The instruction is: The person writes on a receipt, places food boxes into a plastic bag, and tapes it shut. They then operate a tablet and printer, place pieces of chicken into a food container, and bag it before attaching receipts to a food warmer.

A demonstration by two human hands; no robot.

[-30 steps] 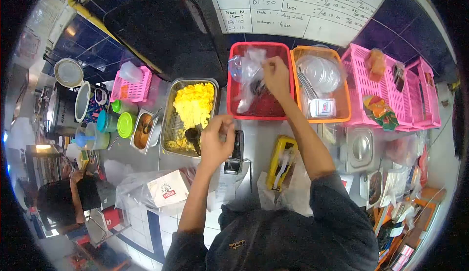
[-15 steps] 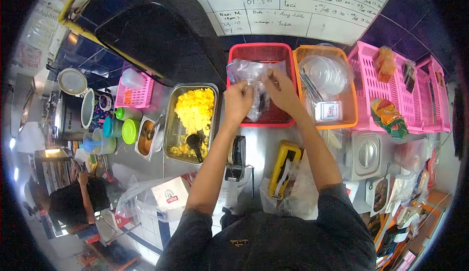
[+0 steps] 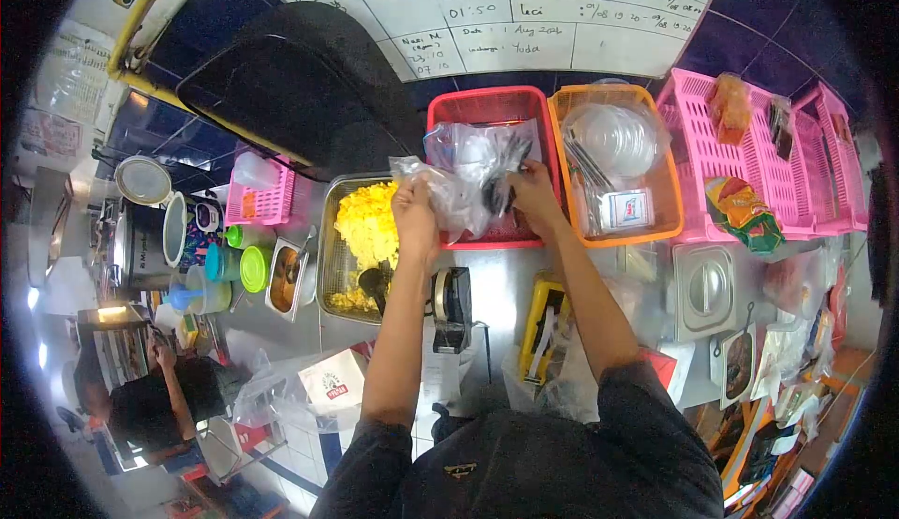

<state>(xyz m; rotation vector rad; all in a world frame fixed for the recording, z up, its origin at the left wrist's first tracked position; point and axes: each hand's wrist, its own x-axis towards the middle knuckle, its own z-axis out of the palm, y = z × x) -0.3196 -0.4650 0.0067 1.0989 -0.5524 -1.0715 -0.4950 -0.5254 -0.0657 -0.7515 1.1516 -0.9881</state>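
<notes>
A clear bag (image 3: 465,187) is pinched between the left hand (image 3: 415,205) and right hand (image 3: 532,191), stretched just beyond them over a red basket (image 3: 482,97). Light, limp and slippery, it seems best gripped at its edges.

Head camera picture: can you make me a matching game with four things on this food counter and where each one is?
Things:
1. plastic bag
2. yellow food
3. clear round lids
4. black tape dispenser

Places:
A. in the orange basket
B. in the metal tray
C. gripped by the left hand and the right hand
D. on the counter, between the two forearms

Pairs: 1-C, 2-B, 3-A, 4-D.
</notes>
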